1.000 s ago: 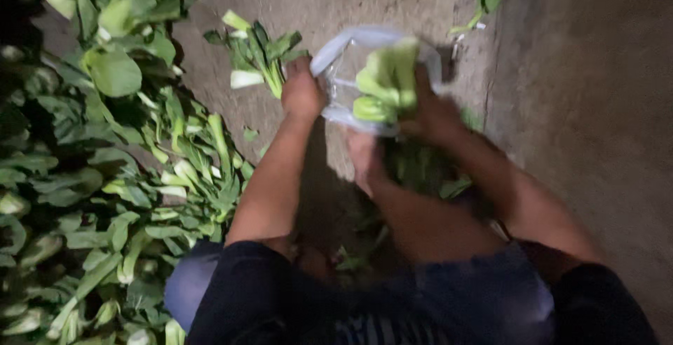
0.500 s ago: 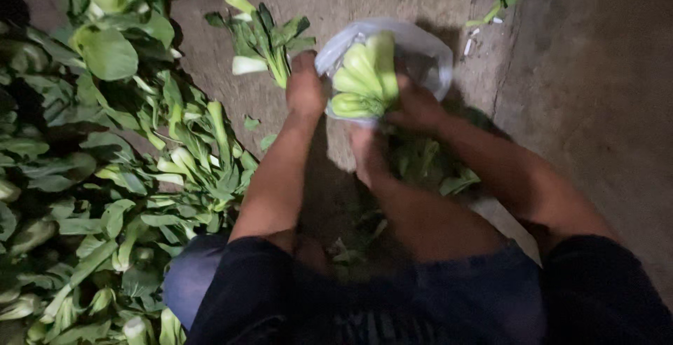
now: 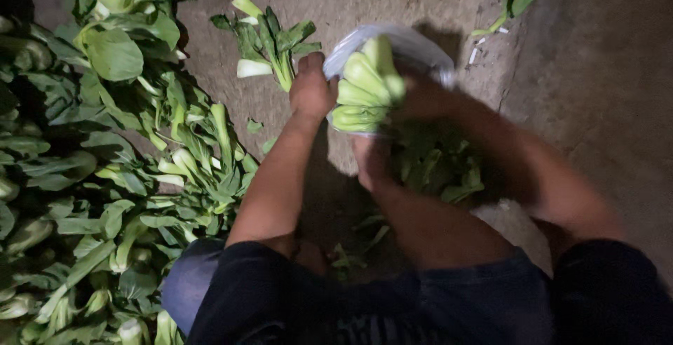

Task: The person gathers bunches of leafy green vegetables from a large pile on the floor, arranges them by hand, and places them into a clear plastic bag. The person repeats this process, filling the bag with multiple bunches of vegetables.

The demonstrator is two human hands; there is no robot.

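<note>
While hands (image 3: 364, 96) grip it, bok choy (image 3: 366, 85) sits between.

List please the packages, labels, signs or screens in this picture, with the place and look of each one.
Clear plastic bag: top centre, on the ground, whitish and crumpled, open mouth; the left hand grips its edge and the right hand holds a bunch of pale green bok choy at its mouth.
Labels, signs, screens: none visible.
</note>
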